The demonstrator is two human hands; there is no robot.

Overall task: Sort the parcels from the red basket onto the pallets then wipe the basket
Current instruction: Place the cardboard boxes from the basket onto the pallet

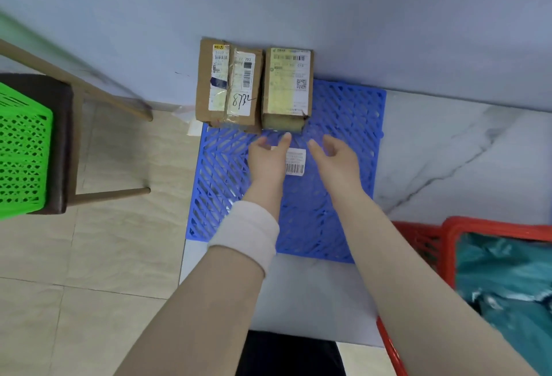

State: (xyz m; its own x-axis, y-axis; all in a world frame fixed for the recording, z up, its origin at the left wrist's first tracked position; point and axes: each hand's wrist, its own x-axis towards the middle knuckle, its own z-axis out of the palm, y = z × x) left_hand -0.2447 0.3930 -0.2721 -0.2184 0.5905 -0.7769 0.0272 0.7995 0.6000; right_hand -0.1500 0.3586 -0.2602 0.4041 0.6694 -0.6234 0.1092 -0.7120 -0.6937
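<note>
Two parcels, the taped box and the yellowish box, stand against the wall at the blue pallet's far edge, probably to save room. One flat labelled bag lies between the left hand and right hand, both released. One red basket, lower right, holds teal bags.

Two cardboard boxes block the blue pallet along its upper edge, its right side lies free, red basket crowding lower right.
</note>
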